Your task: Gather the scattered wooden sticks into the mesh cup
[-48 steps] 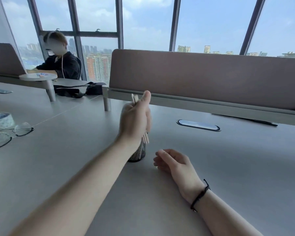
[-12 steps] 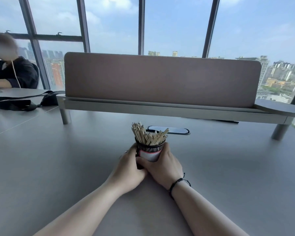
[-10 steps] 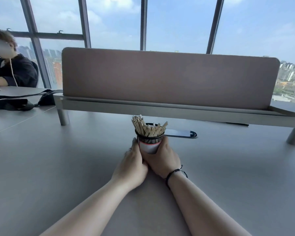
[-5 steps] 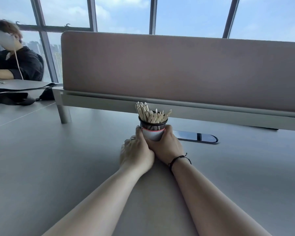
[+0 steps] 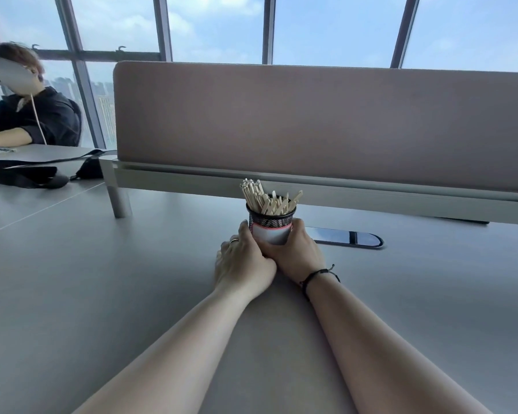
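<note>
Grey bench carrying an upright black mesh cup near its middle, a pale band around the cup's lower wall. Left hand and right hand, each grip curled around the cup's base from opposite sides. Pale wooden sticks stand bundled inside, fanning above the rim.

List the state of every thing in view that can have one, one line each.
mesh cup: upright on the desk, full of sticks
wooden sticks: standing in the cup, tops above the rim
left hand: holds the cup's side
right hand: holds the cup's other side
desk cable hatch: closed
</note>
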Available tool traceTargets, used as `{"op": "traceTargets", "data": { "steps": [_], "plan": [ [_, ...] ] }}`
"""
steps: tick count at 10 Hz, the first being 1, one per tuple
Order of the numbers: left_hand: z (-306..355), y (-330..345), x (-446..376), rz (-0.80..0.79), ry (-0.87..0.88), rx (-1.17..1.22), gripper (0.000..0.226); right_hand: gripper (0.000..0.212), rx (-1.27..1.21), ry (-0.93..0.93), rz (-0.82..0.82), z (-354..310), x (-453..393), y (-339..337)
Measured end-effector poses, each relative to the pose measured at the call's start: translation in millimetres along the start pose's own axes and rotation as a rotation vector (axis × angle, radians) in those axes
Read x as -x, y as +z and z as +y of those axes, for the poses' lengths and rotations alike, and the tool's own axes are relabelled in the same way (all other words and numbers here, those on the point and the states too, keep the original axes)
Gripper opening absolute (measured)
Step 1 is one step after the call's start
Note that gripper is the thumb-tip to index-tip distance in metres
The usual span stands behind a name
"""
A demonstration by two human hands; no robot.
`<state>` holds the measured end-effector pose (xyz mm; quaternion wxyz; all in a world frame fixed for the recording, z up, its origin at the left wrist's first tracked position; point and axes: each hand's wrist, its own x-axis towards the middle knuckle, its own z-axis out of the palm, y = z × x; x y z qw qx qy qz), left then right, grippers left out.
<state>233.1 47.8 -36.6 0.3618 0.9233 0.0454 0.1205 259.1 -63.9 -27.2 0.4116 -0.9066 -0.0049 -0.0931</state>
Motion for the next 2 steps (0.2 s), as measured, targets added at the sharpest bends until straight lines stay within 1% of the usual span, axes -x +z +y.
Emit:
{"op": "traceTargets", "data": {
  "steps": [1, 2],
  "plan": [
    [1.6, -4.0, 9.1, -0.002, -0.021, -0.002, 0.084, 0.096, 0.011, 0.024, -0.007, 0.7, 12.4, -7.0],
    [6.1, -9.8, 21.1, 0.037, -0.025, 0.02, 0.078, 0.107, 0.048, 0.017, 0.009, 9.1, 33.5, -17.2]
  ]
}}
